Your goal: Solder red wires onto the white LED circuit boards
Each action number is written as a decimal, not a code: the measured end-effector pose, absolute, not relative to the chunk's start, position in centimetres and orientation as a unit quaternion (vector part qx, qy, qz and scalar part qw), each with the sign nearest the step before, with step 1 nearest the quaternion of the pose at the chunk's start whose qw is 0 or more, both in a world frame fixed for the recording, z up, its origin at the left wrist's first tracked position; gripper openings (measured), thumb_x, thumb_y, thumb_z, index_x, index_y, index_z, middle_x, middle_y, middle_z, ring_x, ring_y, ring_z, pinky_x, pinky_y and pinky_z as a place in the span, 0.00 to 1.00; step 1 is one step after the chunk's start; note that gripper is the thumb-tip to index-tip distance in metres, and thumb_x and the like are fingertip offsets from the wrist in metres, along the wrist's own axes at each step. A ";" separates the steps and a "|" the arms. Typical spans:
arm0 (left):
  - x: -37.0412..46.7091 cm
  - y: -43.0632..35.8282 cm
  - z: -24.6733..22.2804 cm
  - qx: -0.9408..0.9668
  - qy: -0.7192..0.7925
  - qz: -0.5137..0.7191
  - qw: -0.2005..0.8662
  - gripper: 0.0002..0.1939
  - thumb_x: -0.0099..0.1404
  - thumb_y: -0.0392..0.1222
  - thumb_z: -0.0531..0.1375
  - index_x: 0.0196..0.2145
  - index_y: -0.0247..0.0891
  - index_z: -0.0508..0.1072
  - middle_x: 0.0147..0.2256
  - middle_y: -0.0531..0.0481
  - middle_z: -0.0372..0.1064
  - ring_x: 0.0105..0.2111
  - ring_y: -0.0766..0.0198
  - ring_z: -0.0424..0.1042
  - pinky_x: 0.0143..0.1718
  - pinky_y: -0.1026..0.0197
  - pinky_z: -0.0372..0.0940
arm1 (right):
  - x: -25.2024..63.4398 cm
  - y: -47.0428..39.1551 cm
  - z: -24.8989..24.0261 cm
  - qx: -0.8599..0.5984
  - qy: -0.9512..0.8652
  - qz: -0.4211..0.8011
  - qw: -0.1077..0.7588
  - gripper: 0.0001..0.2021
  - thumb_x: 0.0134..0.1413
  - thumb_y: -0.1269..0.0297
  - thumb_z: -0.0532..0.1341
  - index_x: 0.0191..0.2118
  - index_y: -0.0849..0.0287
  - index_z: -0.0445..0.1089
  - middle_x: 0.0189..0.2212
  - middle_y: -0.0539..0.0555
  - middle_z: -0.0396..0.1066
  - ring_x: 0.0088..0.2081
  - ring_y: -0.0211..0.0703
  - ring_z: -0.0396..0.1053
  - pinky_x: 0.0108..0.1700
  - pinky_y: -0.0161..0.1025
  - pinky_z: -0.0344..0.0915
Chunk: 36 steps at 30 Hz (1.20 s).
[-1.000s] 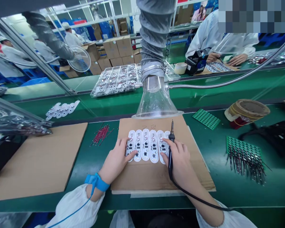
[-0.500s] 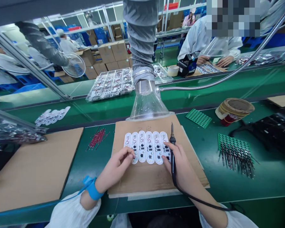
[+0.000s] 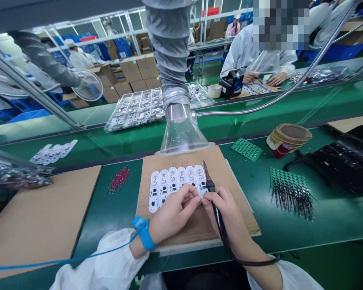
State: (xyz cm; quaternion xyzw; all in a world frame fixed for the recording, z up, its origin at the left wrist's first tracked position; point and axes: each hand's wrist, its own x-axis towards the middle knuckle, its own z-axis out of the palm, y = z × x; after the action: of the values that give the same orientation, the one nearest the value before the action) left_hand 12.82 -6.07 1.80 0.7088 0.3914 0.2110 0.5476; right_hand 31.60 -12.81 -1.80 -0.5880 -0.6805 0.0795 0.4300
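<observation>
A row of several white oblong circuit boards [image 3: 154,191] lies on a cardboard sheet [image 3: 233,181] in front of me. My left hand [image 3: 174,211], with a blue wrist strap [image 3: 145,234], covers the lower ends of the middle boards. Its thumb and fingers are pinched together; whatever they hold is too small or hidden to tell. In my right hand [image 3: 231,217] is a soldering iron [image 3: 211,186], its tip pointing up and away over the row's right end. The right fingertips meet the left ones near the lower right boards.
A clear fume hood [image 3: 183,135] hangs just behind the boards. Red wires [image 3: 121,179] lie to the left. On the right are a green board [image 3: 247,149], another with dark wires [image 3: 292,193], and a tape-wrapped tub [image 3: 288,139]. A co-worker [image 3: 240,52] sits opposite.
My left hand has moved right, from the row's left end to its right part, and now meets my right hand. The soldering iron has tilted leftward. The whole view has shifted slightly.
</observation>
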 end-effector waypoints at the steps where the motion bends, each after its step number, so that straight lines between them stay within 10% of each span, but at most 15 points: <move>1: 12.6 -6.0 1.8 0.709 0.396 0.205 0.547 0.11 0.81 0.52 0.57 0.45 0.42 0.71 0.34 0.54 0.68 0.34 0.62 0.66 0.37 0.59 0.60 | 32.0 -12.7 -1.6 -0.588 -0.687 0.070 0.422 0.14 0.80 0.63 0.57 0.38 0.54 0.75 0.34 0.52 0.65 0.37 0.46 0.70 0.37 0.39 0.67; 8: 6.9 -4.8 1.1 0.732 0.434 0.185 0.492 0.14 0.80 0.53 0.59 0.42 0.41 0.75 0.29 0.57 0.60 0.29 0.64 0.60 0.32 0.61 0.58 | 37.0 -13.1 -2.5 -0.571 -0.744 0.105 0.330 0.16 0.79 0.63 0.58 0.36 0.52 0.77 0.32 0.51 0.65 0.36 0.46 0.67 0.36 0.41 0.64; 19: 6.2 2.6 -1.7 0.836 0.335 0.393 0.183 0.05 0.76 0.34 0.62 0.40 0.40 0.74 0.25 0.61 0.52 0.23 0.68 0.58 0.28 0.64 0.56 | 38.7 -12.6 -2.7 -0.610 -0.555 0.201 0.529 0.15 0.76 0.53 0.65 0.60 0.49 0.68 0.41 0.54 0.85 0.44 0.50 0.86 0.52 0.49 0.80; 26: 5.7 2.1 -2.5 0.858 0.312 0.365 0.182 0.05 0.77 0.33 0.61 0.41 0.40 0.74 0.25 0.61 0.55 0.22 0.68 0.59 0.27 0.65 0.56 | 39.1 -12.6 -3.4 -0.598 -0.496 0.197 0.598 0.17 0.74 0.45 0.66 0.41 0.53 0.74 0.27 0.52 0.80 0.27 0.44 0.79 0.29 0.38 0.75; 36: 6.1 2.2 -2.1 0.865 0.325 0.321 0.208 0.08 0.79 0.39 0.60 0.40 0.41 0.76 0.25 0.59 0.58 0.22 0.67 0.58 0.27 0.64 0.56 | 39.3 -12.7 -3.3 -0.615 -0.541 0.216 0.531 0.16 0.73 0.45 0.67 0.42 0.53 0.76 0.29 0.53 0.82 0.27 0.45 0.82 0.29 0.38 0.79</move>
State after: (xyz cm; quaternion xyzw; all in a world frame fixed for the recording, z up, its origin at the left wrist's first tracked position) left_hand 6.09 2.16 -2.10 0.8648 0.3252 0.3208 0.2083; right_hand 39.35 -12.73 -3.32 -0.6146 -0.5414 0.2162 0.5314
